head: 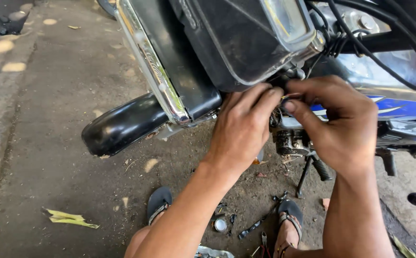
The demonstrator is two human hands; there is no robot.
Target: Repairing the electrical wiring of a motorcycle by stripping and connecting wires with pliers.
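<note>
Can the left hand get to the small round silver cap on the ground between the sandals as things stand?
Probably yes. The left hand is up at the motorcycle's wiring, fingers busy, but the silver cap lies uncovered on the ground below the forearm; nothing visibly blocks it.

Bare, dusty concrete floor (60, 119), dappled with pale sun patches at upper left. Lying on it: a yellow-green dry leaf (69, 218) at lower left, a small round metal cap (221, 225) between 2 feet in dark sandals (159, 203), and beside the cap a dark slim tool (255, 225) plus scattered small dark parts. Red-handled pliers (264, 243) at the bottom edge, just beside the right sandal. Resting on the floor too, a kickstand (305, 179) of the motorcycle. Crumpled silvery scrap (212, 252) at the very bottom, partly cut off.
</note>
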